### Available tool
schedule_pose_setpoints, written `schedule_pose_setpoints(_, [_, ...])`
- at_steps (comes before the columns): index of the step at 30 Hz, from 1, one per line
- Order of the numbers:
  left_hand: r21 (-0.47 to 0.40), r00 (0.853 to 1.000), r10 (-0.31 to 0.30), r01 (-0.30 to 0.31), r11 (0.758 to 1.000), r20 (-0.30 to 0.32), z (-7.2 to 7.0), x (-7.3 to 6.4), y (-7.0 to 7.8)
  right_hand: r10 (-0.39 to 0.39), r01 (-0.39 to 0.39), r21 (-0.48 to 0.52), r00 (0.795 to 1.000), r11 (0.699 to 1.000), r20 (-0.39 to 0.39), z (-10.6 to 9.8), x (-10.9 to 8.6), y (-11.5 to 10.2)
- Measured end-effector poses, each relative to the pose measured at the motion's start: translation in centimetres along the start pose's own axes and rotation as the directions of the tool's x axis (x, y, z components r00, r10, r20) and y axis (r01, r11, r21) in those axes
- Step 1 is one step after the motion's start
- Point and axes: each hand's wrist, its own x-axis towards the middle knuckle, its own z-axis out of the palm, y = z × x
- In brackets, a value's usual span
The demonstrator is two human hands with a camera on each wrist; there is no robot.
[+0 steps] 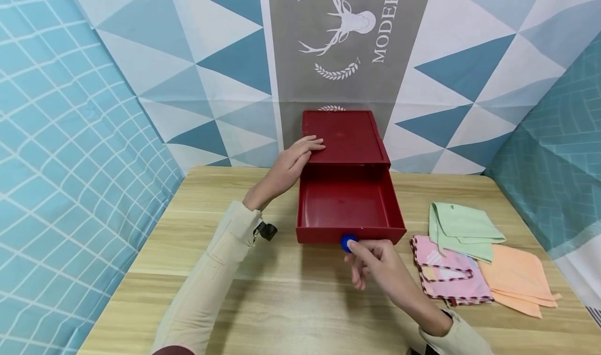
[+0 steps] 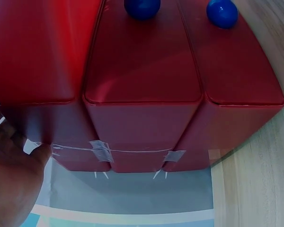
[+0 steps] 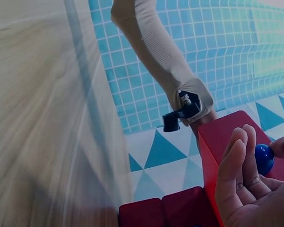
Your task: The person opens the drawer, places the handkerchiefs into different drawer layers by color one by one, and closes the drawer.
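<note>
A dark red drawer cabinet (image 1: pixel 343 135) stands at the back of the table, its top drawer (image 1: pixel 328 235) pulled out toward me. The drawer's bare red floor shows. My right hand (image 1: pixel 382 266) pinches the blue knob (image 1: pixel 347 242) on the drawer front between thumb and finger; the right wrist view shows this round knob (image 3: pixel 263 159) up close. With fingers extended, my left hand (image 1: pixel 292 162) rests on the cabinet's top left edge. In the left wrist view, two lower drawers (image 2: pixel 142 61) are closed, each with a blue knob.
Right of the cabinet lie folded cloths: a green one (image 1: pixel 465 227), a pink one (image 1: pixel 455 282) and an orange one (image 1: pixel 516 276). Clear tape (image 2: pixel 102 150) crosses the cabinet's side. A patterned wall sheet (image 1: pixel 225 83) hangs close behind the cabinet.
</note>
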Motion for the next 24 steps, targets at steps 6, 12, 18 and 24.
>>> schedule_pose_setpoints(6, [-0.01,1.0,-0.001,0.001,1.0,-0.009,0.1,0.0,-0.1,-0.017,0.018,-0.022,1.0,1.0,0.018,-0.2,-0.1,0.4])
schedule_pose_setpoints(12, [-0.005,1.0,-0.008,0.008,1.0,-0.006,0.2,0.2,0.0,-0.025,0.028,-0.041,0.998,0.999,0.057,-1.2,-0.7,1.1])
schedule_pose_setpoints(18, [-0.021,1.0,-0.024,0.024,0.999,-0.007,0.3,0.1,0.0,-0.022,0.024,-0.083,0.999,0.996,0.027,-3.5,-1.8,1.2])
schedule_pose_setpoints(24, [-0.039,0.999,0.007,-0.008,0.999,-0.037,0.4,0.1,-0.2,0.001,-0.011,-0.121,0.997,0.993,-0.079,-6.8,-3.3,1.3])
